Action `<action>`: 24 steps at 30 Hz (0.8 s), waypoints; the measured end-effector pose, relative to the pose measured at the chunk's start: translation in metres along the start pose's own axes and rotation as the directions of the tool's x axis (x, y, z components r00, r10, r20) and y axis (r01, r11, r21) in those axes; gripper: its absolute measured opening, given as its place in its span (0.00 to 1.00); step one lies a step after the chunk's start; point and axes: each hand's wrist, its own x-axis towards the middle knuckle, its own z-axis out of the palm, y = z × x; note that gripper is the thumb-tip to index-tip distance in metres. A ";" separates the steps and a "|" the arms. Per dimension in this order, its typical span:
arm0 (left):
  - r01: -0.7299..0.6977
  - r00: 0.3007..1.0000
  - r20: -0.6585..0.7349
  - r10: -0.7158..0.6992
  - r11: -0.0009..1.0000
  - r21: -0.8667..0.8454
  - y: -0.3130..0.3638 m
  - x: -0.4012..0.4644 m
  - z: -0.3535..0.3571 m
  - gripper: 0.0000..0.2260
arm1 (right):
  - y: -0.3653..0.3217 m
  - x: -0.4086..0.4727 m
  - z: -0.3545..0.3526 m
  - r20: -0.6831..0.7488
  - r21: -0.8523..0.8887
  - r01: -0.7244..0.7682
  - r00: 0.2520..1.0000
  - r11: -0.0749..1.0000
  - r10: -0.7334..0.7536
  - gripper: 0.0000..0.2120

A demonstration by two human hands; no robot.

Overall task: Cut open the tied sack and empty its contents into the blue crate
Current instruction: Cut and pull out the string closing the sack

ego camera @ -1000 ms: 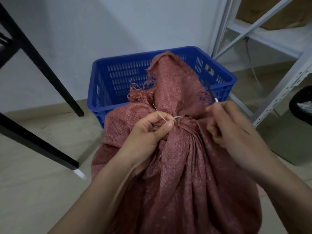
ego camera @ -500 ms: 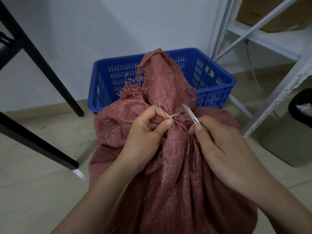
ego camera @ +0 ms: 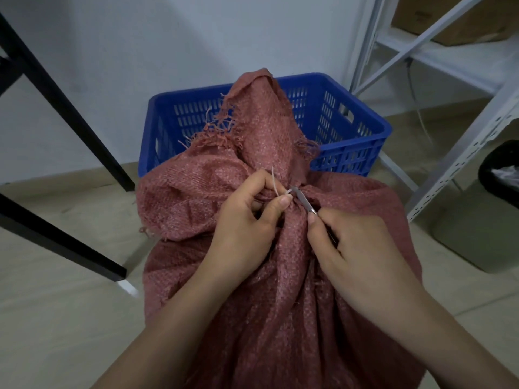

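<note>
A full reddish woven sack (ego camera: 280, 304) stands on the floor in front of me, its neck bunched and tied with a thin white string (ego camera: 276, 186). The frayed top of the sack sticks up above the tie. My left hand (ego camera: 247, 223) pinches the string and the gathered neck between thumb and fingers. My right hand (ego camera: 354, 245) grips a small knife (ego camera: 304, 202), and the tip of its metal blade lies at the string loop. Right behind the sack stands the blue slotted crate (ego camera: 351, 147), partly hidden by the sack's top.
Black table legs (ego camera: 70, 116) slant across the left side. A white metal shelving rack (ego camera: 449, 88) stands at the right, with a cardboard box on its shelf. A black bin (ego camera: 500, 175) and a grey box (ego camera: 483, 237) sit on the floor at the far right.
My right hand has brought the knife from the right side of the neck in to the string loop. My left hand keeps its pinch on the string. The view has shifted slightly.
</note>
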 end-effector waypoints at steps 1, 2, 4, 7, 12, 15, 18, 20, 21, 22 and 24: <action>-0.003 1.000 -0.002 0.003 1.000 0.005 0.000 0.000 0.000 0.05 | -0.001 0.000 0.000 -0.005 -0.010 -0.006 1.000 1.000 0.006 0.18; -0.003 1.000 -0.006 0.003 1.000 0.006 -0.001 0.000 0.000 0.05 | -0.001 0.000 0.001 -0.007 -0.015 -0.013 1.000 1.000 0.013 0.18; -0.008 1.000 -0.012 0.008 1.000 0.016 -0.003 0.000 0.000 0.05 | -0.002 0.000 0.002 -0.007 -0.028 -0.023 1.000 0.999 0.023 0.18; -0.012 1.000 -0.024 0.014 0.999 0.046 -0.006 -0.002 0.002 0.05 | -0.003 0.001 0.005 -0.012 -0.060 -0.040 0.999 0.997 0.039 0.17; -0.042 0.997 -0.054 0.050 0.989 0.142 -0.009 -0.005 0.005 0.03 | -0.005 -0.001 0.009 -0.024 -0.058 -0.069 0.997 0.996 0.067 0.17; -0.073 0.991 -0.091 0.094 0.974 0.213 -0.009 -0.007 0.008 0.03 | -0.006 -0.003 0.010 -0.031 -0.088 -0.070 0.997 0.994 0.068 0.17; -0.102 0.985 -0.105 0.139 0.950 0.296 -0.007 -0.010 0.013 0.03 | -0.009 -0.003 0.007 -0.034 -0.119 -0.093 0.995 0.989 0.090 0.18; -0.117 0.980 -0.110 0.165 0.928 0.355 -0.005 -0.010 0.015 0.04 | -0.012 -0.003 0.004 -0.025 -0.140 -0.105 0.994 0.985 0.102 0.18; -0.121 0.978 -0.111 0.175 0.918 0.377 -0.004 -0.010 0.015 0.05 | -0.014 -0.003 0.002 -0.023 -0.150 -0.105 0.994 0.983 0.103 0.18; -0.124 0.977 -0.111 0.181 0.912 0.390 -0.003 -0.010 0.016 0.05 | -0.015 -0.003 0.000 -0.024 -0.158 -0.104 0.995 0.982 0.101 0.18; -0.136 0.975 -0.107 0.195 0.904 0.405 -0.002 -0.011 0.016 0.05 | -0.016 -0.003 -0.002 -0.032 -0.171 -0.105 0.994 0.980 0.101 0.19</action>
